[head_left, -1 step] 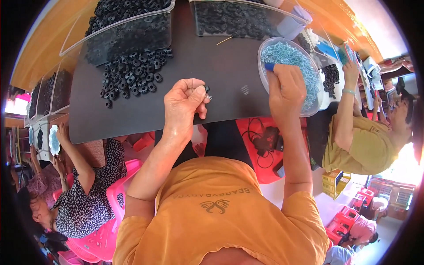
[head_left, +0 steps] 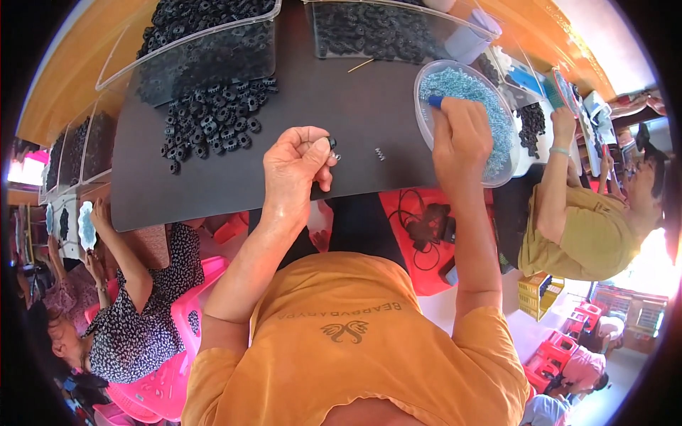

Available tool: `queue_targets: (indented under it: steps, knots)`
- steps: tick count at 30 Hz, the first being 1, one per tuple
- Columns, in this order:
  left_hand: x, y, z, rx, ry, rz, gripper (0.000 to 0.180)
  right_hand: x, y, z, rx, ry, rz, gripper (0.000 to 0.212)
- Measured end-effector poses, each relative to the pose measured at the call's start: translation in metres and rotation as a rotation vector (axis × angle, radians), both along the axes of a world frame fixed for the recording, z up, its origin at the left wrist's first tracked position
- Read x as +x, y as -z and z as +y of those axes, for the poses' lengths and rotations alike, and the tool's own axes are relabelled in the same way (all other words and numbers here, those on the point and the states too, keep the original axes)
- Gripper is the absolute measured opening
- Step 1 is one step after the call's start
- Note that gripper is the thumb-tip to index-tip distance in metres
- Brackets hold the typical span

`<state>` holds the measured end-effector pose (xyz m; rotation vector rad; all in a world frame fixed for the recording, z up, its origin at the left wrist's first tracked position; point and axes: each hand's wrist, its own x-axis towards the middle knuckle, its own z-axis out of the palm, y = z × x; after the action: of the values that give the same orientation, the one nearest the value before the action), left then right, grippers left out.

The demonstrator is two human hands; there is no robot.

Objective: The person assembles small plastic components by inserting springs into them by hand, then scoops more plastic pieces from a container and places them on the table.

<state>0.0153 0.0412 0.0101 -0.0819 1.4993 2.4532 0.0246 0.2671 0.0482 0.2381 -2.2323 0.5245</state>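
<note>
My left hand (head_left: 298, 160) is closed, pinching a small black plastic part (head_left: 332, 143) between thumb and fingers. A bit of shiny coiled metal (head_left: 338, 157) shows just below that part. A small silver spring (head_left: 380, 154) lies on the dark table to its right. My right hand (head_left: 462, 135) is closed over the near left side of a round clear tub (head_left: 420, 128) full of small bluish springs (head_left: 455, 84). A short blue piece (head_left: 435, 101) sticks out from its fingertips; its other end is hidden in the hand.
A heap of black plastic parts (head_left: 213, 121) spreads in front of a clear bin (head_left: 206, 42) at the far left. A second bin (head_left: 383, 32) of black parts stands at the back. Between them and the tub lies a thin stick (head_left: 361, 65). Co-workers sit on both sides.
The silver spring, blurred before, is now sharp and a little farther left and nearer me. The blue piece in my right hand has tilted slightly. My left hand stays put.
</note>
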Motion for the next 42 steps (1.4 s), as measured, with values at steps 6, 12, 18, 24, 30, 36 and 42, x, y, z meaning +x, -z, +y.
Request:
queue_targets:
  steps: [6, 12, 18, 24, 30, 36, 42]
  knots:
    - [-0.007, 0.006, 0.008, -0.012, -0.134, 0.044, 0.012, -0.008, 0.008, 0.012, -0.064, 0.069, 0.026, 0.015]
    - [-0.012, 0.020, 0.036, -0.038, -0.319, 0.177, 0.015, 0.032, 0.036, -0.058, 0.084, -0.243, -0.020, 0.021]
    - [-0.015, 0.022, 0.024, 0.056, -0.324, 0.193, 0.013, 0.032, 0.068, -0.071, -0.042, -0.310, -0.070, 0.024]
    - [-0.009, 0.022, 0.002, 0.068, -0.344, 0.202, 0.015, 0.073, 0.072, -0.068, -0.167, -0.473, -0.134, 0.029]
    - [-0.005, 0.022, -0.006, 0.088, -0.298, 0.208, 0.015, 0.095, 0.175, -0.071, -0.051, -0.536, -0.642, 0.017]
    - [0.007, 0.018, -0.014, 0.070, -0.307, 0.195, 0.013, 0.071, 0.188, -0.103, 0.305, -0.613, -1.042, 0.018]
    - [0.012, 0.014, -0.018, 0.065, -0.316, 0.206, 0.013, 0.069, 0.210, -0.129, 0.739, -0.640, -1.068, 0.017]
